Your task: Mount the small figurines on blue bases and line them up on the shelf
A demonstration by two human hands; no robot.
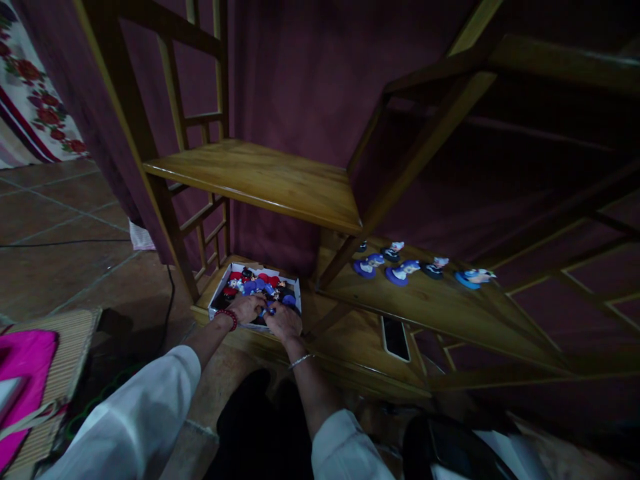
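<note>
Left hand (247, 309) and right hand (284, 323) resting inside shallow, rectangular, white-walled box (298, 292), fingers bending over small red, blue and black figurines (253, 286); whether either is gripping one, cannot tell. Box sitting on smooth, varnished lower shelf (316, 313). Disc-based statuettes (401, 272) standing on neighbouring shelf (445, 301), right. Maroon drape (290, 87) hanging behind.

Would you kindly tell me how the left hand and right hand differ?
The left hand wears a red bracelet, the right hand a silvery one. The left hand points rightward in the picture, the right hand up and leftward. Both reach into the white box of figurines.
</note>
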